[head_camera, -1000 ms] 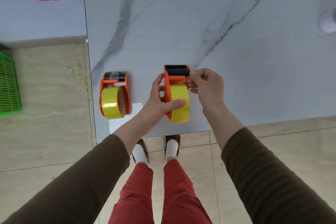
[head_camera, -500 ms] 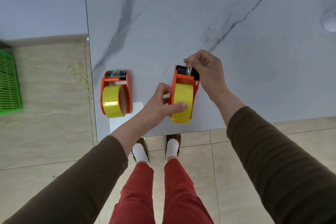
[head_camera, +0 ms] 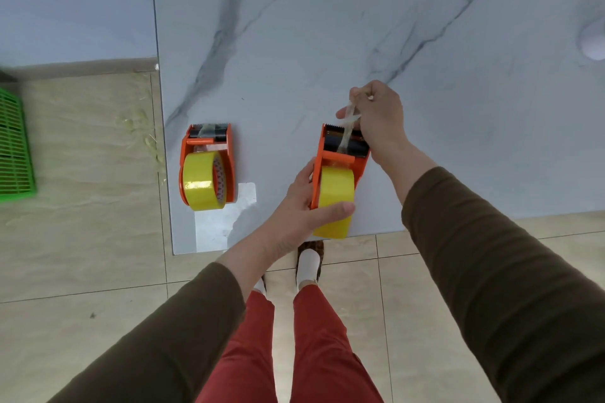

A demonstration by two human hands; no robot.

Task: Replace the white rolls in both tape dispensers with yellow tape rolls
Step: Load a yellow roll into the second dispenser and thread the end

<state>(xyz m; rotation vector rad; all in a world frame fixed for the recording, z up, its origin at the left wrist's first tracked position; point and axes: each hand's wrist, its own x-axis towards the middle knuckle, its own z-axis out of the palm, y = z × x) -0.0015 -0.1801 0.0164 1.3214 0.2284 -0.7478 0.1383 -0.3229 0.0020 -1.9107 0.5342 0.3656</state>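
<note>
Two orange dispensers on the marble table [head_camera: 360, 26], both w/ yellow rolls in them already, no white roll in either. Using the right dispenser [head_camera: 340, 160] as the ref point: its yellow roll [head_camera: 335, 201] sits in the cradle at the near end, hanging a bit past the table's near edge. The left dispenser [head_camera: 209, 160] stands well apart to the left of it, upright on its own, untouched, w/ its own yellow roll [head_camera: 201, 185] seated in it and a bit of clear tape already lying over its black cutter end. There's a pale rectangular patch [head_camera: 222, 222] on the tabletop between the two, nearer the left one.

Left hand [head_camera: 304, 206] is wrapped round the right dispenser from its left side, thumb pressed across the roll's near face, fingers behind the orange wall, so a firm clamp on dispenser + roll. Right hand [head_camera: 376, 118] is just past the dispenser's far end, fingertips pinched tight on the tape strip [head_camera: 347, 131], which runs taut up from the black roller area over the toothed blade.

Vs half a sec ago: right hand was lower, right at the cutter, strip barely showing. Now it's lifted up and away and there's a clearly longer length of tape pulled out. Left-hand grip looks the same, left dispenser hasn't budged

Green crate [head_camera: 13, 147] on the floor far left of everything
</note>
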